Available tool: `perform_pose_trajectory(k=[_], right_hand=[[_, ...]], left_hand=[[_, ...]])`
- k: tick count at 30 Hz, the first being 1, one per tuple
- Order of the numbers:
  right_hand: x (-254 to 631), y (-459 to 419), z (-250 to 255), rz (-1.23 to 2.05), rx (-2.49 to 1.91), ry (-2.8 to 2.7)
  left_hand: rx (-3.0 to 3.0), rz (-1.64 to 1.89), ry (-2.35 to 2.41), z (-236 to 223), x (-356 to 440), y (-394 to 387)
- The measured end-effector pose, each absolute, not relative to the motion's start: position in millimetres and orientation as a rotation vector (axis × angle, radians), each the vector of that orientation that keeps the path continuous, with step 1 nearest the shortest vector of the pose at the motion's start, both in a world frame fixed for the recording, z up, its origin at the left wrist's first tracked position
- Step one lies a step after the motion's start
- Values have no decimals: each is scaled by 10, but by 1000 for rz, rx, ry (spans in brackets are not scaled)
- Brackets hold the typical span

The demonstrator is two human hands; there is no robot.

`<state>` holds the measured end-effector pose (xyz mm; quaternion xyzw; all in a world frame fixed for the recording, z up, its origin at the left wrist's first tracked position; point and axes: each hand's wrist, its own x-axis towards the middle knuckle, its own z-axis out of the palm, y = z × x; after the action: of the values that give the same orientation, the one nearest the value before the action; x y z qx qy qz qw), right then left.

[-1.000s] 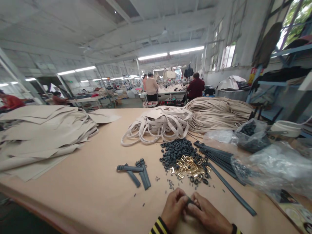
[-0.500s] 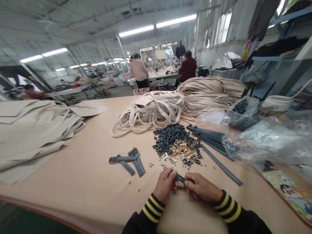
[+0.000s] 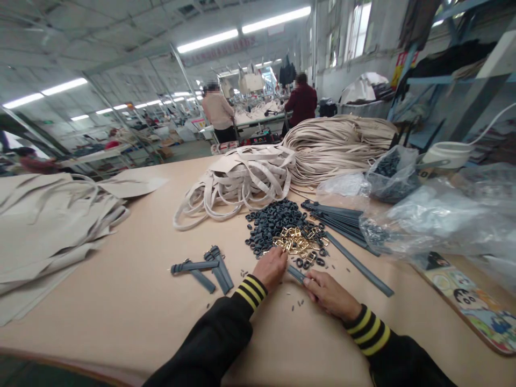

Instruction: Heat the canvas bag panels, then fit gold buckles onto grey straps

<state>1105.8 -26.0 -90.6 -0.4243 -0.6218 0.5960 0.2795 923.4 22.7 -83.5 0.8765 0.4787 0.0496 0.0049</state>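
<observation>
A worker's right hand (image 3: 331, 294) pinches a folded dark strap (image 3: 296, 274) just above the tabletop (image 3: 161, 317), its near end hidden in the grasp. The left hand (image 3: 271, 269) reaches the edge of a heap of gold-toned buckles (image 3: 297, 239); its fingertips are obscured, and whether they grip one cannot be told. Dark loops (image 3: 277, 219) pile against the buckles. To the left lie buckled strap pieces (image 3: 221, 274), partly overlapping. Beyond, beige fabric panels (image 3: 36, 226) run out of frame, as does clear plastic (image 3: 451, 220) at right.
</observation>
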Motion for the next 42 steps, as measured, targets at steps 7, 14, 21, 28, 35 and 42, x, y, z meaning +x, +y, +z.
perform_pose_trajectory(k=[7,14,21,28,35,42], right_hand=[[11071,-224,-978,1708,-1085,-1429],[10986,-290,-876,1718,-1023,-1462],[10927,-376,-826,1798,-932,-1535],[10957,-369,-858,1763,-807,-1619],[10994,-335,-924,1987,-780,-1353],[10962,-372,-947,1868,-914,-1426]], left_hand=[[2281,404,1598,-687,9258,106],[1143,639,1252,-490,9257,-363],[1074,668,1276,-521,9341,-526],[1211,687,1285,-579,9327,-586],[1177,802,1176,-572,9300,-655],[1093,915,1132,-651,9317,-704]])
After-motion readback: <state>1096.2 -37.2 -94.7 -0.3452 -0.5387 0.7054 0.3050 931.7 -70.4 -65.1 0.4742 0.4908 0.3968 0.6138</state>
